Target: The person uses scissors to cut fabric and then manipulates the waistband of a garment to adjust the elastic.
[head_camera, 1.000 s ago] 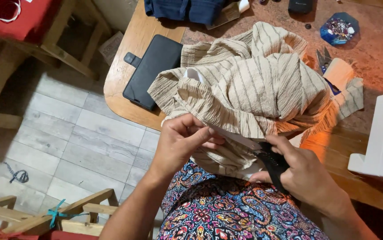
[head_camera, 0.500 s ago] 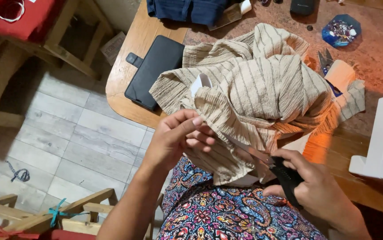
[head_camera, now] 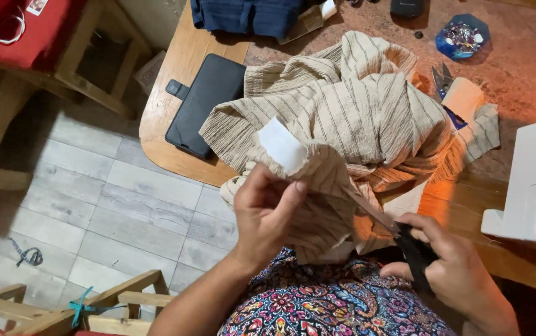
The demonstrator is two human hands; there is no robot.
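The left hand pinches a fold of the beige striped crinkly cloth and holds it up. A small white label sticks up from that fold, just above the thumb. The right hand is wrapped around the black handles of a pair of scissors. The thin blades point up and left, and their tips go in under the cloth just beside the pinched fold. I cannot tell if the blades are open or closed, because the cloth hides the tips.

Most of the cloth lies in a big bunch on the round wooden table, and one part hangs down to the person's lap. The label looks whole and is on the cloth, so no cut shows yet there. It looks like the snipping near the label is only starting, and the rest of it is left to do.

A black phone case lies flat on the table, just to the left of the cloth. A white sewing machine stands to the right.
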